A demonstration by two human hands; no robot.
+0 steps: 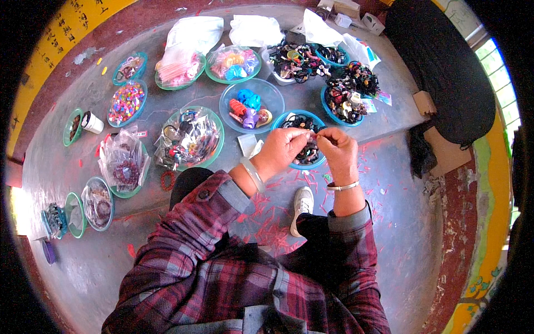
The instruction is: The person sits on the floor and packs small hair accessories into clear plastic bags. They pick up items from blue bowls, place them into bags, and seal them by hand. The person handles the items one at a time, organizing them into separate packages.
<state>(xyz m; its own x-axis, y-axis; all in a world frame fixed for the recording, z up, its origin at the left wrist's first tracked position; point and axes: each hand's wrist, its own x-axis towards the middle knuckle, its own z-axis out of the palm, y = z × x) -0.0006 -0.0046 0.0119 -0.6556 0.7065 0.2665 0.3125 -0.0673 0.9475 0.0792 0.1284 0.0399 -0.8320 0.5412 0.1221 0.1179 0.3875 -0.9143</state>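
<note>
My left hand [276, 149] and my right hand [339, 149] meet over a blue basin [318, 163] of dark hair ties [303, 123]. Thumb and fingers are pinched together on both, and the tips almost touch. Whatever they hold between them is too small to name; a hint of pink shows there. Beyond the hands stands a clear bowl [227, 104] with red, blue and purple pieces. A small white box or card [247, 145] lies on the floor beside my left wrist.
Several bowls of beads, bagged trinkets and pink strips stand to the left, among them a bead bowl [127, 103] and a bagged-goods bowl [192, 139]. Heaped dark hair ties [300, 61] fill containers ahead. Red scraps [267, 220] litter the floor around my shoe [302, 210].
</note>
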